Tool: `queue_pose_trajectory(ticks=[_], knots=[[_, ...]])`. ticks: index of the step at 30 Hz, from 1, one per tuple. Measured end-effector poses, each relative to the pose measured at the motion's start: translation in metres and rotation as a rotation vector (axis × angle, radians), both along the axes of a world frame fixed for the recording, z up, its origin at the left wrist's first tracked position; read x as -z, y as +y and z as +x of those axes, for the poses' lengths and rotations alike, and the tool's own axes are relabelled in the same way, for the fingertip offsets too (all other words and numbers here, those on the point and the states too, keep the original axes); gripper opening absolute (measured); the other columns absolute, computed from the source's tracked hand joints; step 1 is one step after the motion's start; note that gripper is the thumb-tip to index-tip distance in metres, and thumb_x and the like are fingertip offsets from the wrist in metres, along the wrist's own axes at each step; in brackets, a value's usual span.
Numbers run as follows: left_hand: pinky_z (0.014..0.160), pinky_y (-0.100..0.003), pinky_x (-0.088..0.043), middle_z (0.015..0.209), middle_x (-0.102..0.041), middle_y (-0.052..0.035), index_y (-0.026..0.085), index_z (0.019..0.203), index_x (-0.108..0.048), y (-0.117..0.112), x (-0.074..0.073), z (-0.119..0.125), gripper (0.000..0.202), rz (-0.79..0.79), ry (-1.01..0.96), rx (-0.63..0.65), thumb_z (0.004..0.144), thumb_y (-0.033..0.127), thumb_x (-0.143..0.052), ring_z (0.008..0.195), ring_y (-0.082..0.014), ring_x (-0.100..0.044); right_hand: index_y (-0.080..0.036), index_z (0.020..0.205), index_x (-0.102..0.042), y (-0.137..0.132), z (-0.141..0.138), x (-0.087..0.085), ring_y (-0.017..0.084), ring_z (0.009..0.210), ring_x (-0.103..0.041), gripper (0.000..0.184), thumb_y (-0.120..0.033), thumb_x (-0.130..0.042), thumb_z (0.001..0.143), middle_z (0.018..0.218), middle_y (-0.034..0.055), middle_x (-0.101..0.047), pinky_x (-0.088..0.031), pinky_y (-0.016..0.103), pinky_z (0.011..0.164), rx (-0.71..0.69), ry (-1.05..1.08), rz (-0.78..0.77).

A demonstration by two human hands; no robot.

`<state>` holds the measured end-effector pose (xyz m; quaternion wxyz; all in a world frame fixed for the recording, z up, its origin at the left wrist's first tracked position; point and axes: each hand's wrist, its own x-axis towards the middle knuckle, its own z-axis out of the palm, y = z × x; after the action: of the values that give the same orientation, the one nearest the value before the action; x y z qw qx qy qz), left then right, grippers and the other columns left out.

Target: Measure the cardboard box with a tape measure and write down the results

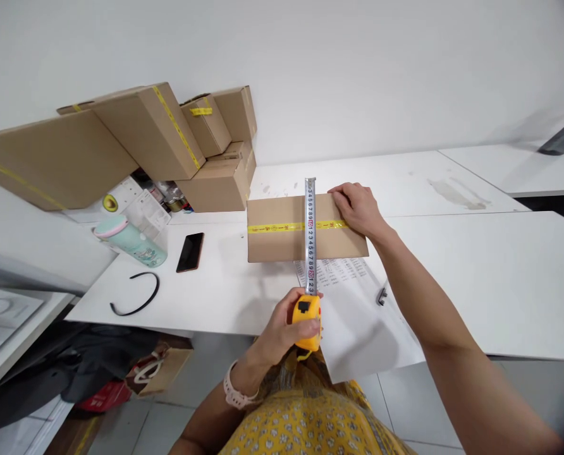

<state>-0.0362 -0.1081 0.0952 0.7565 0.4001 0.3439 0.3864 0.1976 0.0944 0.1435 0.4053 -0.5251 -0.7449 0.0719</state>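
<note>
One hand [356, 205], box [276, 244] edge (room beyond)

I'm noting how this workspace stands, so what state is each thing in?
Tape measure: blade extended, held in left hand
Cardboard box: taped, gripped by right hand
Phone: lying flat, screen dark
Bottle: lid on
Paper: printed, overhanging table edge
Black band: lying curved on the table
Large carton: taped

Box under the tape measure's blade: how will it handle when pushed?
The cardboard box likely feels stiff: flat face, straight edges. It should slide or tip rather than roll, given its square corners. Weight is unclear; its inside is hidden.
</note>
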Motion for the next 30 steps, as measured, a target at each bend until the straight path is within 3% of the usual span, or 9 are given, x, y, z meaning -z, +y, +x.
queue_pose_trajectory(ticks=[5, 9, 13, 19, 24, 30], knots=[[0.069, -0.03, -0.055, 0.122, -0.059, -0.0075, 0.021, 0.109, -0.057, -0.008, 0.009, 0.014, 0.056, -0.057, -0.03, -0.027, 0.069, 0.042, -0.09, 0.075, -0.0122, -0.064, -0.023, 0.099, -0.065, -0.001, -0.002, 0.001, 0.028, 0.099, -0.061, 0.026, -0.041, -0.047, 0.1, 0.102, 0.0086, -0.074, -0.037, 0.048, 0.101, 0.01, -0.075, 0.069], [0.072, -0.031, -0.054, 0.114, -0.06, -0.0058, 0.02, 0.112, -0.057, -0.015, 0.01, 0.019, 0.057, -0.064, -0.004, -0.013, 0.071, 0.043, -0.089, 0.077, -0.0128, -0.063, -0.023, 0.116, -0.066, -0.004, -0.006, 0.0, 0.026, 0.101, -0.063, 0.03, -0.032, -0.039, 0.103, 0.106, 0.0077, -0.074, -0.036, 0.046, 0.103, -0.029, -0.133, 0.142], [0.072, -0.03, -0.052, 0.113, -0.06, -0.0057, 0.02, 0.111, -0.057, -0.017, 0.015, 0.025, 0.056, -0.04, 0.019, -0.017, 0.071, 0.044, -0.088, 0.078, -0.012, -0.06, -0.031, 0.134, -0.064, -0.006, -0.007, 0.002, 0.026, 0.098, -0.058, 0.046, -0.02, -0.031, 0.104, 0.11, 0.0068, -0.071, -0.038, 0.044, 0.094, -0.056, -0.266, 0.196], [0.069, -0.027, -0.05, 0.118, -0.06, -0.0071, 0.02, 0.11, -0.055, -0.015, 0.028, 0.033, 0.051, 0.019, 0.099, -0.01, 0.075, 0.041, -0.086, 0.082, -0.0121, -0.057, -0.036, 0.133, -0.068, 0.0, -0.003, 0.008, 0.027, 0.097, -0.051, 0.051, -0.015, -0.033, 0.101, 0.112, 0.0074, -0.069, -0.036, 0.044, 0.087, -0.068, -0.31, 0.198], [0.069, -0.026, -0.05, 0.117, -0.061, -0.0074, 0.02, 0.112, -0.054, -0.013, 0.03, 0.03, 0.052, 0.019, 0.089, 0.008, 0.074, 0.039, -0.085, 0.082, -0.0119, -0.057, -0.035, 0.133, -0.068, 0.0, -0.003, 0.008, 0.026, 0.096, -0.05, 0.052, -0.015, -0.032, 0.101, 0.112, 0.0075, -0.068, -0.035, 0.044, 0.087, -0.078, -0.301, 0.189], [0.066, -0.026, -0.051, 0.116, -0.06, -0.0076, 0.02, 0.112, -0.054, -0.012, 0.033, 0.028, 0.054, 0.04, 0.09, 0.027, 0.074, 0.043, -0.085, 0.081, -0.0128, -0.057, -0.033, 0.133, -0.065, -0.002, -0.005, 0.007, 0.026, 0.098, -0.051, 0.048, -0.03, -0.025, 0.107, 0.111, 0.008, -0.067, -0.036, 0.044, 0.09, -0.044, -0.309, 0.187]])
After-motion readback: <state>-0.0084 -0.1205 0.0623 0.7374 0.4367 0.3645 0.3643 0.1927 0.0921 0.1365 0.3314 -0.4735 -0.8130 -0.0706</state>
